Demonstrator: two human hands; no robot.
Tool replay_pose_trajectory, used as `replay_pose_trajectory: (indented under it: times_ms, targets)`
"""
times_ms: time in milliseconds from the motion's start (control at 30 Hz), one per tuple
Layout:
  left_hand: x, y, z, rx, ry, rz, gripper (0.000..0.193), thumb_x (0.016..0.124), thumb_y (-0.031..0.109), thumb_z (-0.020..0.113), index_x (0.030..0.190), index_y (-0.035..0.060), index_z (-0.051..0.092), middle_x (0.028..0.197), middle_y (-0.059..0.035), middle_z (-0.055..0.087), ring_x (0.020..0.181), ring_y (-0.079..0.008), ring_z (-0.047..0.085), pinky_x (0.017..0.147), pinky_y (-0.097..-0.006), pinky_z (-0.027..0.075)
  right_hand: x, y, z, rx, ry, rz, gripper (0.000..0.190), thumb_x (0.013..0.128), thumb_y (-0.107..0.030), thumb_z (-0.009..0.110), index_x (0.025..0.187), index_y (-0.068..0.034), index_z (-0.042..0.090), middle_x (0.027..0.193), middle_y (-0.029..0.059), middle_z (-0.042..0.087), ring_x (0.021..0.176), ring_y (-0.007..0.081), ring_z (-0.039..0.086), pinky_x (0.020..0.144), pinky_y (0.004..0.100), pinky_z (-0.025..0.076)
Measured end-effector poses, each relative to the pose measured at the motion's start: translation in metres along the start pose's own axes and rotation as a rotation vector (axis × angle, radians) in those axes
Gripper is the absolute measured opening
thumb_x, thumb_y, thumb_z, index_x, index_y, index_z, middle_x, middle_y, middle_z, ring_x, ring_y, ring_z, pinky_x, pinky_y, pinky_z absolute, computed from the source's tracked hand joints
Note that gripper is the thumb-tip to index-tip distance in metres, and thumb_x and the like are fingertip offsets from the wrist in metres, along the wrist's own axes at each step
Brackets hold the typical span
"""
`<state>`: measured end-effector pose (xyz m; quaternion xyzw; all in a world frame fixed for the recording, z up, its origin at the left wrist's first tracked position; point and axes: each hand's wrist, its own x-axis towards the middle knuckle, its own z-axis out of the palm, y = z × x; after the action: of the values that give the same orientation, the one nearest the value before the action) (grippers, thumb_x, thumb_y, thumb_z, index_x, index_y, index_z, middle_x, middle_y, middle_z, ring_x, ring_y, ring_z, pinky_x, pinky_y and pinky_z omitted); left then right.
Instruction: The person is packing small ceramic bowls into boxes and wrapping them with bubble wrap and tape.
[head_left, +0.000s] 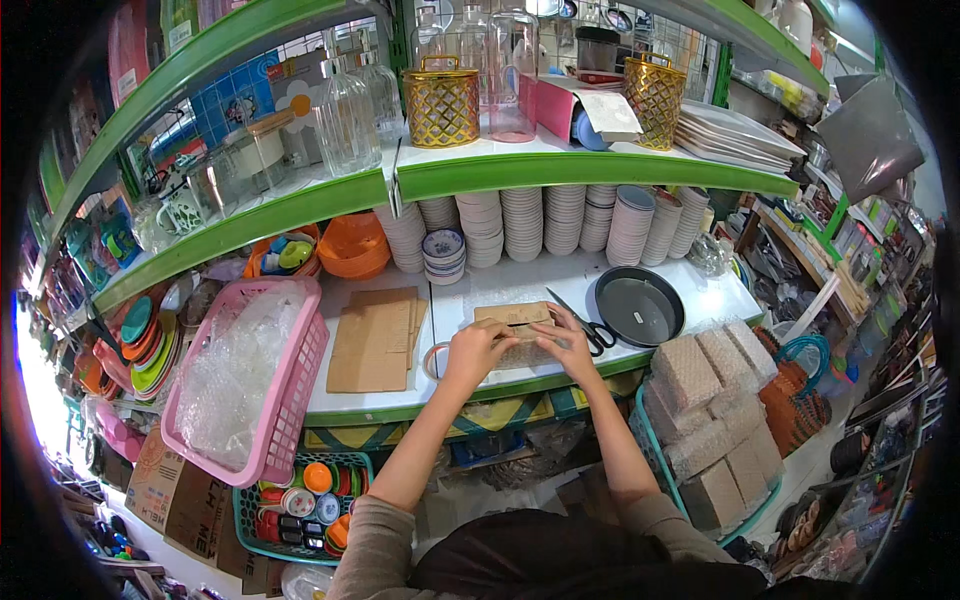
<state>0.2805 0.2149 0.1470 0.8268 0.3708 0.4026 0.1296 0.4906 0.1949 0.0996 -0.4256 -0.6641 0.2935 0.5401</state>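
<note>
My left hand (480, 349) and my right hand (566, 345) meet at the near edge of a small piece of brown cardboard (512, 312), with the fingertips of both on it. Bubble wrap (517, 358) lies under and around the cardboard. By my left wrist a roll of tape (433, 361) rests on the white shelf. Flat cardboard sheets (370, 341) lie further left. Beside my right hand are scissors (592, 334) with black handles, their blades partly open, and a round dark baking pan (639, 306).
A pink basket (281, 397) of bubble wrap stands at left, above a teal basket (300, 553) of small dishes. Wrapped boxes (686, 375) fill another teal basket (667, 469) at right. Stacked white bowls (521, 223) line the back, beneath a green-edged shelf (585, 172) holding glassware.
</note>
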Motion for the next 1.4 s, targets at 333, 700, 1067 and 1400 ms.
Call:
replay_pose_trajectory:
  times_ms: [333, 700, 1067, 1400]
  targets:
    - [-0.016, -0.002, -0.050, 0.155, -0.044, 0.011, 0.014, 0.077, 0.020, 0.071, 0.084, 0.0080, 0.070, 0.085, -0.0072, 0.066, 0.085, -0.0262, 0.060, 0.074, -0.0360, 0.049, -0.001, 0.014, 0.002, 0.112, 0.069, -0.018, 0.033, 0.083, -0.020, 0.066, 0.114, -0.006, 0.067, 0.138, 0.0122, 0.041, 0.130, 0.0298, 0.037, 0.108, 0.0395, 0.026]
    - [-0.066, 0.009, 0.031, 0.229, 0.293, 0.276, 0.027, 0.080, 0.011, 0.060, 0.106, 0.0094, 0.064, 0.113, -0.0064, 0.060, 0.106, -0.0271, 0.055, 0.091, -0.0442, 0.040, 0.000, 0.000, 0.005, 0.248, 0.103, 0.063, 0.032, 0.080, -0.017, 0.069, 0.109, -0.004, 0.067, 0.135, 0.0104, 0.041, 0.123, 0.0282, 0.045, 0.103, 0.0375, 0.033]
    - [-0.057, 0.005, 0.054, 0.512, -0.069, 0.246, 0.071, 0.080, 0.028, 0.061, 0.140, 0.0025, 0.033, 0.147, -0.0120, 0.029, 0.136, -0.0312, 0.024, 0.109, -0.0570, 0.018, 0.008, 0.010, 0.007, 0.176, 0.132, 0.034, 0.024, 0.082, -0.026, 0.064, 0.095, -0.006, 0.067, 0.127, 0.0069, 0.043, 0.117, 0.0231, 0.045, 0.095, 0.0345, 0.036]
    - [-0.012, -0.002, 0.029, 0.545, -0.108, 0.305, 0.080, 0.067, 0.016, 0.064, 0.140, 0.0009, 0.032, 0.136, -0.0136, 0.040, 0.127, -0.0276, 0.037, 0.110, -0.0449, 0.025, 0.037, 0.033, 0.002, 0.093, 0.156, -0.013, 0.023, 0.085, -0.025, 0.059, 0.088, -0.003, 0.064, 0.111, 0.0105, 0.048, 0.110, 0.0240, 0.046, 0.098, 0.0333, 0.031]
